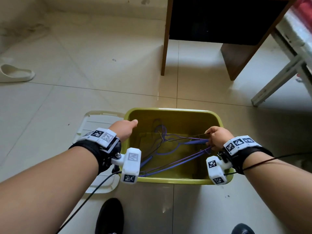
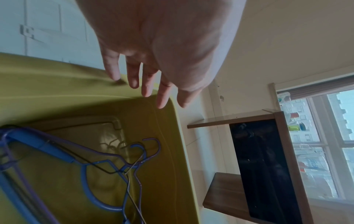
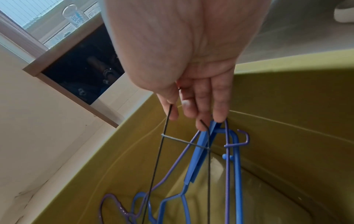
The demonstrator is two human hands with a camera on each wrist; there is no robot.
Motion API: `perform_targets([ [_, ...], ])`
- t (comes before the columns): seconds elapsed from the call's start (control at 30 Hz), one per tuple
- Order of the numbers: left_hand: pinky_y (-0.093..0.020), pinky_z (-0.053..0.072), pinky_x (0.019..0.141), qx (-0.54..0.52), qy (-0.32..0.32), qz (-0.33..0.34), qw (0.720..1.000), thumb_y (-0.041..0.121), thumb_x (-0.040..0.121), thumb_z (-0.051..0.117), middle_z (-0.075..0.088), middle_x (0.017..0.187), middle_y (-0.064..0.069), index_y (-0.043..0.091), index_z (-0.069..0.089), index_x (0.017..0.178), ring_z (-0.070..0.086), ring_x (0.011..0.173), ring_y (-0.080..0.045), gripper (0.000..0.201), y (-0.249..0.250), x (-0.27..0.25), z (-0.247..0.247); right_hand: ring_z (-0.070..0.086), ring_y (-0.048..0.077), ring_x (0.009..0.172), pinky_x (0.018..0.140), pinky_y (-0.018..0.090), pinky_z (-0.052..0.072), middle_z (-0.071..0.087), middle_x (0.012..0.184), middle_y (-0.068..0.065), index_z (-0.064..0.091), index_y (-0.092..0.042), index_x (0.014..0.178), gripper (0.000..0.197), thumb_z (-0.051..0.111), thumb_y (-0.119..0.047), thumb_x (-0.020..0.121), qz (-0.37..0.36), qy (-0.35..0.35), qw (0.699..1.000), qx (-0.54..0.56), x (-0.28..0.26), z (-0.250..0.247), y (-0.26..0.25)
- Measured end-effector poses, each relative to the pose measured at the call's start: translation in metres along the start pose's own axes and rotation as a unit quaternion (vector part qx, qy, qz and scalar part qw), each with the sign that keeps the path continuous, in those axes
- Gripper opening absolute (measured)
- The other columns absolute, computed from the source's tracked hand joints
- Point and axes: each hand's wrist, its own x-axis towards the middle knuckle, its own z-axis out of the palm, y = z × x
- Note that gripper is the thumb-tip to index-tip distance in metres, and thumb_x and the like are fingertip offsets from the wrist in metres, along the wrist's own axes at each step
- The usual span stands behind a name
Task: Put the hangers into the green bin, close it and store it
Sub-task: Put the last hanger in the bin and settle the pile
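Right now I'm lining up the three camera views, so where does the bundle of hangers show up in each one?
Head: the hangers lie low in the middle, inside the green bin, their ends held by the right hand.
Left wrist: bottom left, hooks pointing right, below the open left hand.
Right wrist: lower centre, hanging from the fingers.
Shared landmark: the dark wooden cabinet.

Head view looks steeply down; both wrist views sit close, facing fingers; all share green bin [image 1: 170, 180].
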Motion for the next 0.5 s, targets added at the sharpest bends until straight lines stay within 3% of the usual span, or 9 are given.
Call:
perform_targets([
  [0.1, -0.049, 0.041, 0.108, -0.043, 0.002, -0.018, 0.999, 0.044, 0.096, 0.042, 0.054, 0.138, -0.02, 0.005, 0.055, 0.131, 0.05, 0.128, -0.037, 0.053, -0.007, 0.004, -0.001, 0.065, 0.031, 0.101, 0.088, 0.045, 0.055, 0.064, 0.106, 0.01, 0.054, -0.023, 0.12, 0.031, 0.039, -0.014, 0.094, -0.019, 0.017, 0.997, -0.071, 0.001, 0.003, 0.004],
  [0.23, -0.049, 0.042, 0.107, -0.052, 0.001, -0.023, 0.998, 0.044, 0.096, 0.043, 0.055, 0.136, -0.018, 0.006, 0.057, 0.129, 0.051, 0.127, -0.037, 0.053, -0.008, 0.004, -0.001, 0.059, 0.03, 0.108, 0.093, 0.046, 0.052, 0.055, 0.13, 0.01, 0.039, -0.027, 0.14, 0.046, 0.044, -0.018, 0.096, -0.026, 0.003, 0.997, -0.074, -0.004, -0.001, 0.001],
  [0.4, -0.048, 0.043, 0.106, -0.077, 0.002, -0.021, 0.997, 0.045, 0.096, 0.043, 0.055, 0.137, -0.017, 0.007, 0.056, 0.131, 0.051, 0.127, -0.036, 0.053, -0.004, -0.003, -0.002, 0.058, 0.028, 0.116, 0.099, 0.045, 0.048, 0.055, 0.134, 0.008, 0.046, -0.02, 0.137, 0.04, 0.043, -0.019, 0.097, -0.046, -0.003, 0.998, -0.048, -0.016, -0.007, -0.007],
  [0.5, -0.047, 0.041, 0.108, -0.079, 0.006, -0.009, 0.997, 0.044, 0.097, 0.039, 0.053, 0.139, -0.015, 0.009, 0.056, 0.13, 0.049, 0.128, -0.034, 0.051, -0.003, -0.01, -0.008, 0.065, 0.025, 0.105, 0.09, 0.042, 0.054, 0.057, 0.123, 0.004, 0.053, -0.013, 0.127, 0.032, 0.042, -0.023, 0.099, -0.048, -0.02, 0.999, 0.003, -0.03, -0.008, -0.02],
])
